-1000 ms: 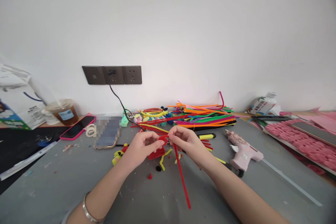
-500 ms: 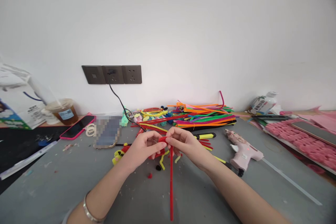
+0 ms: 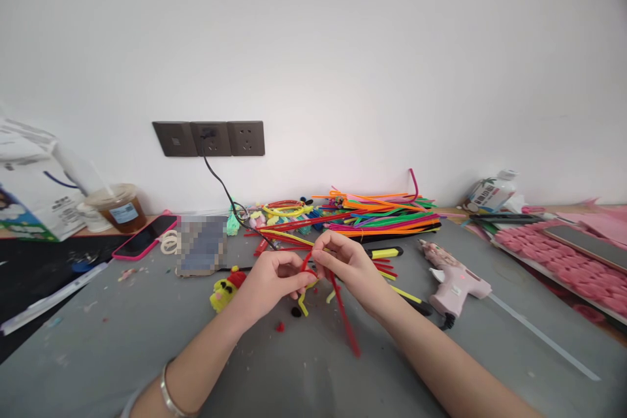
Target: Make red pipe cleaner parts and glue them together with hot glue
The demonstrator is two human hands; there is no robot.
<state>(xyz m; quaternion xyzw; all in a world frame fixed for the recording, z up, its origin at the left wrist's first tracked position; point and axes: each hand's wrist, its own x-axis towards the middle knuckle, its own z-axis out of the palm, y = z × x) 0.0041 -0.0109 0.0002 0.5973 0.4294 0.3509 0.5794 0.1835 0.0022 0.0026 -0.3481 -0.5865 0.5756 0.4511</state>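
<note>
Between my two hands is a red pipe cleaner (image 3: 345, 320), bent into a small curve at its upper part, its long tail hanging to the lower right and slightly blurred. My left hand (image 3: 279, 277) pinches the curved part with thumb and index finger. My right hand (image 3: 345, 264) is closed on the pipe cleaner just beside it. Behind my left wrist sits a small fuzzy yellow figure (image 3: 223, 295) with a red top, partly hidden. Under the hands lie a yellow pipe cleaner scrap (image 3: 303, 305), a black oval piece (image 3: 296, 312) and a red tuft (image 3: 280, 326).
Bundled colourful pipe cleaners (image 3: 386, 219) lie along the wall. A pink glue gun (image 3: 455, 284) with a long glue stick rests at right. Yellow-and-black handled tools (image 3: 386, 253) lie behind my right hand. At left are a pink-edged phone (image 3: 147, 237) and a drink cup (image 3: 122, 209).
The pipe cleaner's hanging tail has swung to the right from straight down. Its upper part now shows an open curve between my fingers. My left hand has shifted slightly.
</note>
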